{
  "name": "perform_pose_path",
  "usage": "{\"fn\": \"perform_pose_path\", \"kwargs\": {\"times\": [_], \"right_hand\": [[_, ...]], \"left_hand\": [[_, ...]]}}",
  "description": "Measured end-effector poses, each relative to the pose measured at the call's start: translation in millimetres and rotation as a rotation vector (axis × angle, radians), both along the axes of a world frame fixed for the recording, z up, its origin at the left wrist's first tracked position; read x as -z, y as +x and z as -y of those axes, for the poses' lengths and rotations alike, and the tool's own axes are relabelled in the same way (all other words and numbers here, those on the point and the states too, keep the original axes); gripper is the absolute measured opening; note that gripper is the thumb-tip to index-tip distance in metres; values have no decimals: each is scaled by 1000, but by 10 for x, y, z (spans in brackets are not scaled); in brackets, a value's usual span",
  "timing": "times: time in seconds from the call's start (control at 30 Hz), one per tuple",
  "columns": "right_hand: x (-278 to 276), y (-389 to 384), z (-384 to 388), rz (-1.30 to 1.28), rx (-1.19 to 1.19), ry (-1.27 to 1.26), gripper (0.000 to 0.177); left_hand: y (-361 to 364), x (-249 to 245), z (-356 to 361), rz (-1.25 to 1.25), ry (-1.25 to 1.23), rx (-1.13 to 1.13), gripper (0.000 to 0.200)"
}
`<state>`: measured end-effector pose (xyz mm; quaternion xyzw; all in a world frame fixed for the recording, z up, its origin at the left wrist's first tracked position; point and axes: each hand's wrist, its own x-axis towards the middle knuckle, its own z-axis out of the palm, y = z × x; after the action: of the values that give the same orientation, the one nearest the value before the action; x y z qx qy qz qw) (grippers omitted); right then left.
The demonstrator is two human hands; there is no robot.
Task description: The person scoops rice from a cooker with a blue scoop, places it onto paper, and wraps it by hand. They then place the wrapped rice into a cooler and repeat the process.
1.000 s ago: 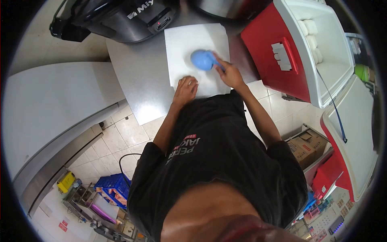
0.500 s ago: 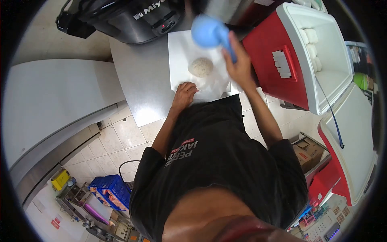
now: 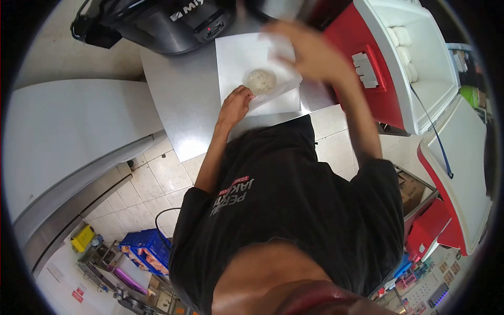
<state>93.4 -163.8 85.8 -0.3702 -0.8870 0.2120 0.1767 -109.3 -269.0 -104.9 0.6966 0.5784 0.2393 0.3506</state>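
A rounded mound of rice (image 3: 261, 82) with dark specks lies on a sheet of white wrapping paper (image 3: 233, 52) on the metal table. My left hand (image 3: 236, 106) is closed at the near left edge of the paper, fingers pinching it beside the rice. Above the right side of the sheet is my right hand (image 3: 310, 52), blurred by motion. Its fingers and thumb look spread apart, and nothing shows between them. The blue scoop is out of sight now.
A black rice cooker (image 3: 173, 26) stands at the back left of the steel table (image 3: 178, 100). To the right, a red and white cooler (image 3: 388, 68) is open, with white wrapped packs (image 3: 403, 52) inside. A white appliance (image 3: 84, 126) is at the left.
The blue scoop has left my right hand and the view. That hand has moved up and left over the paper. The near side of the paper is now lifted toward the rice.
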Motion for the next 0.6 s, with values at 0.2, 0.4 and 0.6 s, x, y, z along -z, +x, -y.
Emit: {"fn": "perform_pose_path", "kwargs": {"times": [0.2,0.4,0.6], "right_hand": [[1323,142,544,255,-24,-289,29],[1628,382,690,7,63,-352,20],[1687,377,780,-160,276,-289,18]], "left_hand": [[-7,-117,-103,-55,-75,65,14],[25,-164,-139,-77,-108,81,16],[18,-353,15,-118,101,182,21]]}}
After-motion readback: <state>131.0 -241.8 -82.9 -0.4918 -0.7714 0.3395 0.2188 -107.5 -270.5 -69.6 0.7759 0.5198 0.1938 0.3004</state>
